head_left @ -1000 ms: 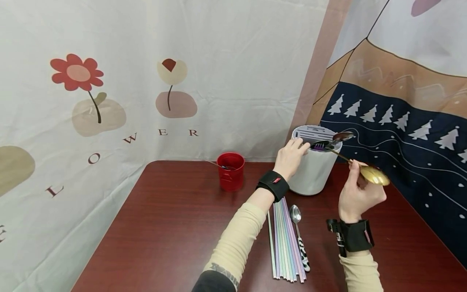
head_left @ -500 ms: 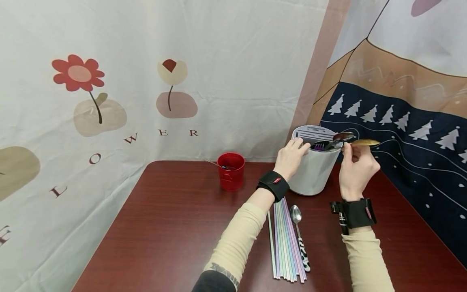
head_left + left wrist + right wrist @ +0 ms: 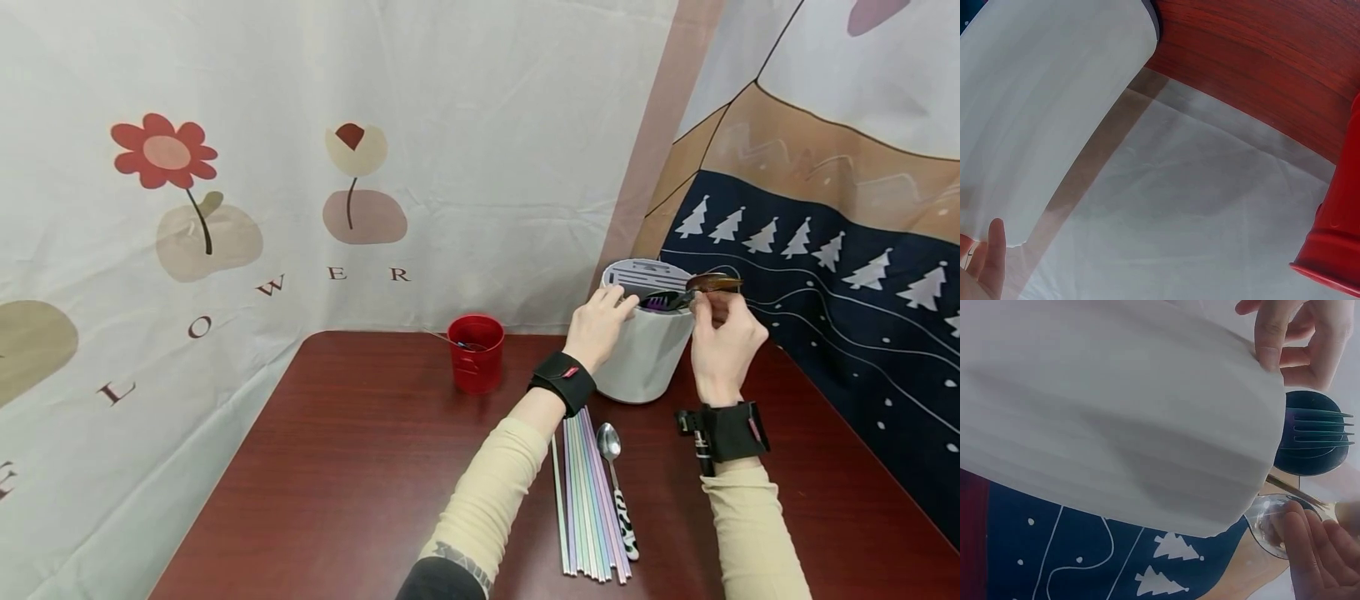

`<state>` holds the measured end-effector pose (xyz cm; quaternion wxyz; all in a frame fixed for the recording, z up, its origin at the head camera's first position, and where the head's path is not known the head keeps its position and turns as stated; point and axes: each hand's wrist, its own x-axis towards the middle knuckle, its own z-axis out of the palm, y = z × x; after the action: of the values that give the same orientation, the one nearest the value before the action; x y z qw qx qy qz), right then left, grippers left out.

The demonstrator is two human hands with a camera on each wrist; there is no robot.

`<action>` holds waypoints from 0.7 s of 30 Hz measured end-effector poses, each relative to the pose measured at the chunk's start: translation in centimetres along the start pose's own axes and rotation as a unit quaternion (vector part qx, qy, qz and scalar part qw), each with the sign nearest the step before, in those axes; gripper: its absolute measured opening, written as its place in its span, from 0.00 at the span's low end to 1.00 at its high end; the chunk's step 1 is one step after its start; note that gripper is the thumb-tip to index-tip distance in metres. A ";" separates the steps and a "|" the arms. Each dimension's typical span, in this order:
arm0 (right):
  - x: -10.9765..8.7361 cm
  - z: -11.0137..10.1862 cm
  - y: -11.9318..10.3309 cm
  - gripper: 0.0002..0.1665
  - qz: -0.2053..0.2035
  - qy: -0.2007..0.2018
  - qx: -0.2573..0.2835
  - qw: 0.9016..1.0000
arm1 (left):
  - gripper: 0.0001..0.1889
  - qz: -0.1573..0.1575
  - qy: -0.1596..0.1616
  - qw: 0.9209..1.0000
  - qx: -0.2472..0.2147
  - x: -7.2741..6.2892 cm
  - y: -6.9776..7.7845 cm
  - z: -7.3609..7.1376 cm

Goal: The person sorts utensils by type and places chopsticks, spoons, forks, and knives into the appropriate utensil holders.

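A white utensil bucket point(image 3: 645, 358) stands at the back right of the table. On its near left rim my left hand point(image 3: 596, 327) keeps hold, thumb outside and fingers over the edge. My right hand point(image 3: 726, 350) pinches a gold spoon point(image 3: 1297, 489) at the bucket's right rim; the spoon's handle points into the bucket and its bowl is mostly behind the fingers. Beside it a silver spoon point(image 3: 1265, 519) sticks out of the bucket, close to my right fingertips. A fork point(image 3: 1322, 430) and a large dark spoon point(image 3: 1310, 464) also stand in it. Their lower ends are hidden.
Several pastel chopsticks point(image 3: 588, 500) lie in front of the bucket, with a spoon with a black-and-white handle point(image 3: 624, 521) to their right. A red cup point(image 3: 476, 367) with a thin utensil inside stands to the left. Curtains hang behind the reddish-brown table point(image 3: 360, 467).
My right hand has moved up and left to the bucket, turning the gold spoon and lowering its handle into it. The left hand stays on the rim.
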<state>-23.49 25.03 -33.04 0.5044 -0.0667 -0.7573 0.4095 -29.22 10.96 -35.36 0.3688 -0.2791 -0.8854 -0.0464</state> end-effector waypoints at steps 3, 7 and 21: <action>-0.3 -0.1 0.1 0.18 0.000 -0.007 -0.002 1.000 | 0.12 0.001 0.001 1.000 -0.001 0.0 0.0 0.0; -1.3 -0.2 0.5 0.17 0.000 -0.014 0.003 1.000 | 0.12 0.000 0.000 1.000 -0.003 0.0 0.1 0.0; -6.0 -1.3 2.2 0.16 0.014 -0.079 -0.022 0.997 | 0.12 -0.003 0.006 1.000 0.009 -0.1 0.1 0.3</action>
<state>-20.23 24.12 -38.61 0.4357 -0.0565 -0.8025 0.4037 -29.31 11.10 -35.62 0.3766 -0.2724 -0.8845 -0.0410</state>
